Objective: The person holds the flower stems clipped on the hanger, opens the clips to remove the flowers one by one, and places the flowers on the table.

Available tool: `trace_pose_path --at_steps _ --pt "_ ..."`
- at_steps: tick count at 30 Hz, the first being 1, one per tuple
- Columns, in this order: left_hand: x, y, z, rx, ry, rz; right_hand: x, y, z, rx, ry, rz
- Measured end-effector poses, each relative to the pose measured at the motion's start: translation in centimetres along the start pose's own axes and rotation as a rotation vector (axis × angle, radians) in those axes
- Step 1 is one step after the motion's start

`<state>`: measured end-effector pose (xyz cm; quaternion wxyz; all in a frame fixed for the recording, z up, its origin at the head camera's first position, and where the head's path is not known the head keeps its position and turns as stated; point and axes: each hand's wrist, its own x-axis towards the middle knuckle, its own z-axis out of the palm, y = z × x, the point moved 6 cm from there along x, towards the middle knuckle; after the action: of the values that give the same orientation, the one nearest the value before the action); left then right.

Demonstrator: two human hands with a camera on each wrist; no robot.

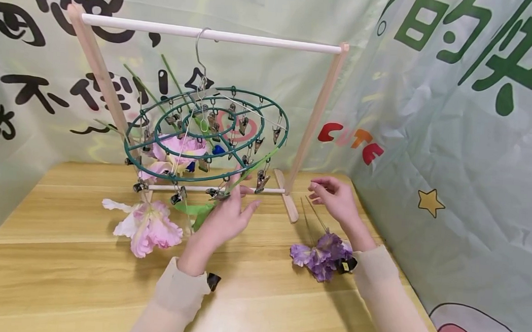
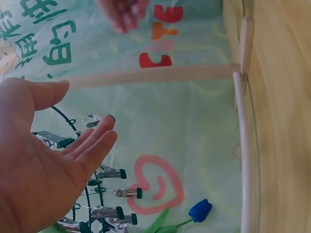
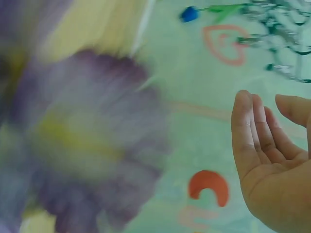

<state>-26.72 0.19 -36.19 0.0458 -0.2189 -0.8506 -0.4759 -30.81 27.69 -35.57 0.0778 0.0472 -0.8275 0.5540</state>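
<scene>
A green round clip hanger (image 1: 180, 177) with several metal clips hangs by its hook from a white bar. My left hand (image 1: 228, 219) is at the hanger's front rim, thumb spread and fingers extended; in the left wrist view the left hand (image 2: 43, 160) holds nothing I can see. A pink flower (image 1: 150, 225) hangs head down left of it, with a green leaf (image 1: 202, 215) by the wrist. My right hand (image 1: 334, 198) hovers over the stems of purple flowers (image 1: 322, 256) on the table, fingers loosely bent around nothing.
A wooden stand (image 1: 316, 118) carries the white bar (image 1: 264, 40). More pink flowers (image 1: 180, 150) and a blue tulip (image 2: 200, 210) hang behind. Small black objects (image 1: 213, 281) lie on the wooden table (image 1: 58, 265). Printed cloth (image 1: 432, 145) surrounds the table.
</scene>
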Motion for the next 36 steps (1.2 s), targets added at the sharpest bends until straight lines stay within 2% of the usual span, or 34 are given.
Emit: trace_pose_path --at_steps 6,11,14,18,21,23,25,27,30,31,33,36 --pt "-0.7 -0.1 1.2 -0.042 -0.032 0.005 -1.6 -2.8 0.5 0.195 0.069 -0.089" --pt "-1.3 0.0 2.5 -0.074 -0.070 0.003 -2.8 -4.3 1.7 0.305 0.085 -0.150" --pt "-2.0 0.2 3.3 -0.108 -0.107 0.027 -3.6 -4.8 2.7 0.354 0.094 -0.191" --pt "-3.2 1.1 3.8 -0.135 -0.153 0.101 -4.5 -5.5 3.9 0.402 0.113 -0.243" --pt "-4.1 2.2 3.4 -0.153 -0.126 0.193 -5.0 -6.0 4.7 0.446 0.136 -0.284" --pt "-4.6 3.1 2.8 -0.175 -0.065 0.286 -5.3 -6.3 5.2 0.478 0.150 -0.311" --pt "-5.2 4.0 1.8 -0.210 0.037 0.405 -5.6 -6.5 5.7 0.509 0.162 -0.338" --pt "-5.8 4.9 0.6 -0.249 0.177 0.550 -5.8 -6.8 6.2 0.535 0.174 -0.366" --pt "-6.7 5.7 -1.4 -0.282 0.425 0.742 -6.2 -7.1 7.0 0.570 0.192 -0.401" --pt "-7.0 5.8 -2.1 -0.281 0.508 0.777 -6.3 -7.2 7.2 0.578 0.198 -0.413" --pt "-7.4 5.7 -3.4 -0.276 0.650 0.794 -6.7 -7.4 7.8 0.587 0.204 -0.439" --pt "-7.6 4.9 -5.1 -0.261 0.801 0.720 -7.2 -7.8 8.6 0.576 0.199 -0.480"
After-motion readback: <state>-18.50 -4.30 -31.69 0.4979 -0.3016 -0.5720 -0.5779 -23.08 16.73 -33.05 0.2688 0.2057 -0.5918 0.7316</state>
